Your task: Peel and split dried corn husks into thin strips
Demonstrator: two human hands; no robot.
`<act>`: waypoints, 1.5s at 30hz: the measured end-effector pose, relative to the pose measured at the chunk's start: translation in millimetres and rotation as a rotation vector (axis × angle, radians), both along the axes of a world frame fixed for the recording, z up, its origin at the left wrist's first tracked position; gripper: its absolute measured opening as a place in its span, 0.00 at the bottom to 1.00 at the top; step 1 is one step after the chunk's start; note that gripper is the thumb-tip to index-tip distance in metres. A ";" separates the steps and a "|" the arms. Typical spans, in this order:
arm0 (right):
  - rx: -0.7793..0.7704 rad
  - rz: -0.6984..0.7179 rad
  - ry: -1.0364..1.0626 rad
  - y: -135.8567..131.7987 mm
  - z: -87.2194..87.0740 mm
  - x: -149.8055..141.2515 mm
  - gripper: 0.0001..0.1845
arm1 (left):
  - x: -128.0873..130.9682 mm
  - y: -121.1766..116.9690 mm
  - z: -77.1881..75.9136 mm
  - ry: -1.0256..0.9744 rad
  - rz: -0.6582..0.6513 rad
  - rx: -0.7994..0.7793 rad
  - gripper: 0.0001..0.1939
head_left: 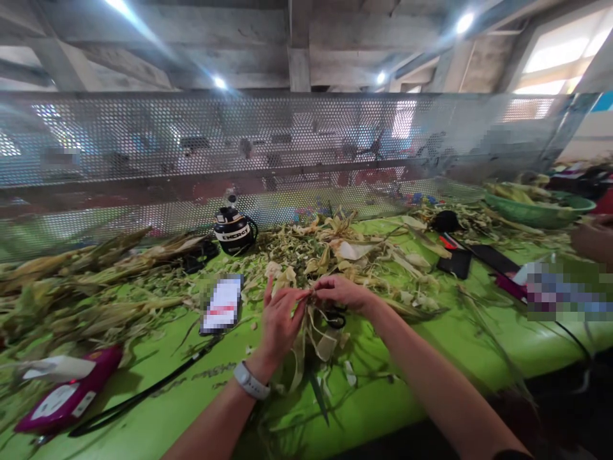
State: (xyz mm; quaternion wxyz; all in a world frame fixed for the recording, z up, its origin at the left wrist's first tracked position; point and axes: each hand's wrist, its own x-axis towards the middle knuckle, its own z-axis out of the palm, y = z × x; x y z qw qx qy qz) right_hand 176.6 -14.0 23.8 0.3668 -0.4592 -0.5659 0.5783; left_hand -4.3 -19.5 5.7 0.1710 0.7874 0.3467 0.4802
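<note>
My left hand [280,319], with a light watch on its wrist, is closed in a pinch, its index finger and thumb together and another finger raised. Meeting it fingertip to fingertip is my right hand [342,292], also pinching. Between them is a small piece of dried corn husk, mostly hidden by the fingers. Pale husk strips [326,346] hang or lie just below the hands; I cannot tell which are joined to the held piece. Under my right hand shows a black loop [336,318], like a scissors handle. Husk scraps [352,249] are heaped beyond both hands.
A phone [223,303] lies left of my hands, near a purple power strip [71,390] with a cable. Long husks [96,262] cover the left side. A black jar [233,231] stands by the perforated metal screen [268,147]. Rightward are a green basin [539,209] and another person's hand [594,239].
</note>
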 end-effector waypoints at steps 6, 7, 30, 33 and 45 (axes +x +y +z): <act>0.004 -0.029 -0.012 0.8 -0.4 -1.5 0.04 | 1.7 -1.6 0.7 -0.038 -0.011 -0.052 0.06; 0.005 -0.013 -0.023 0.8 -0.3 -1.5 0.05 | 1.6 -1.3 0.1 -0.052 -0.017 -0.059 0.06; 0.391 0.014 -0.376 3.9 7.8 29.0 0.11 | 7.2 12.2 -5.6 -0.943 -0.258 -0.937 0.14; 0.299 0.114 -0.347 0.8 13.3 33.6 0.10 | 7.3 12.3 -3.1 -1.041 -0.337 -1.051 0.14; 0.083 0.099 -0.122 -3.2 13.9 28.8 0.10 | 7.8 7.6 3.2 -1.200 -0.426 -1.154 0.14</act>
